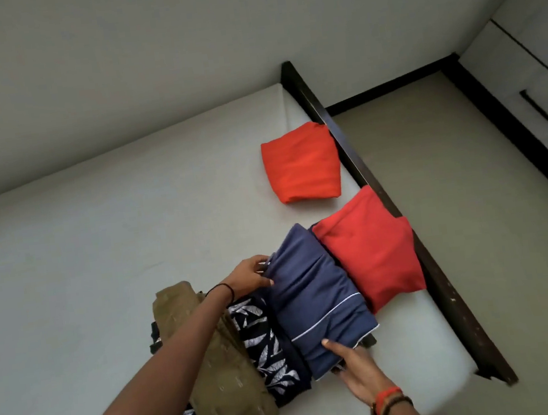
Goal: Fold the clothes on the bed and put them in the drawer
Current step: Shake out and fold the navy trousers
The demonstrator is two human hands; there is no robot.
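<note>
Both hands are on the folded blue garment [319,308], which lies on the mattress [100,263] between the leaf-print garment [265,343] on its left and a folded red bundle [372,257] touching it on the right. The left hand [251,275] pinches the far corner, fingers curled into the cloth. The right hand [355,373] grasps the near edge, thumb on top, fingers tucked beneath. This looks like a lift, or a squaring-up of the fold. To do it well, both ends should rise together and level so the layers don't slide open, with care at the white-piped edge by the right thumb, where the fold looks loosest. An olive garment [216,369] lies beneath the left forearm, and an orange-red bundle [302,166] sits farther off by the dark bed frame [448,289]. The cabinet front [508,75] with its black handle [538,106] stands far right, apparently closed.
</note>
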